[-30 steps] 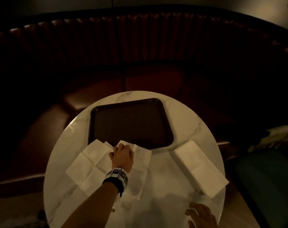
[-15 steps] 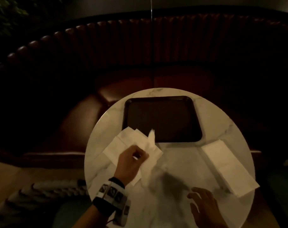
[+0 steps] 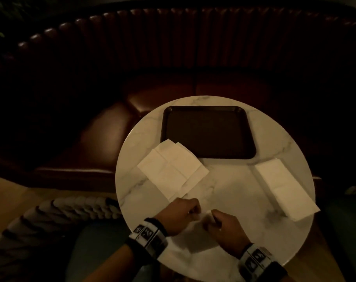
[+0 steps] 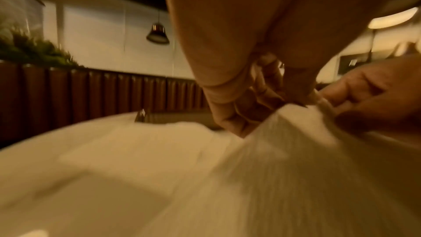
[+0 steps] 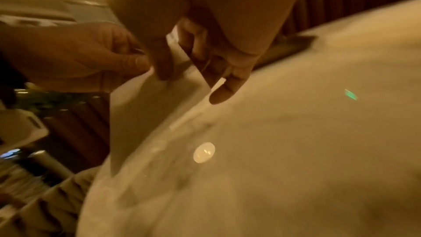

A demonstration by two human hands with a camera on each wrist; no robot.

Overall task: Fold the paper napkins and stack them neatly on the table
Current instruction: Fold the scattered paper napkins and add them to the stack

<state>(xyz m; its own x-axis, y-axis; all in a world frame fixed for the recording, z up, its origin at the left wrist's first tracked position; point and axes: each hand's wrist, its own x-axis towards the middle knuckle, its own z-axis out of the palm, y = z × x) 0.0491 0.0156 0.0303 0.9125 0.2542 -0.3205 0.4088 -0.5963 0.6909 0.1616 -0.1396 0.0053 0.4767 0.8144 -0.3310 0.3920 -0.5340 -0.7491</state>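
Both hands are pinching one paper napkin [image 3: 190, 239] at its top edge over the near tabletop [image 3: 234, 192]: left hand [image 3: 178, 215] grasping one corner, right hand [image 3: 224, 225] the other. It is hanging limp, light and likely easy to tear, so corners are looking best. Ahead-left, unfolded napkins [image 3: 173, 169] are lying; ahead-right, the folded stack [image 3: 284, 190] is sitting at the rim.

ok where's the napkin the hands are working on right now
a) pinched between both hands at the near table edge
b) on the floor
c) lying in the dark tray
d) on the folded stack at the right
a: the left hand and right hand both pinch the napkin at the near edge; nothing shows in the tray.
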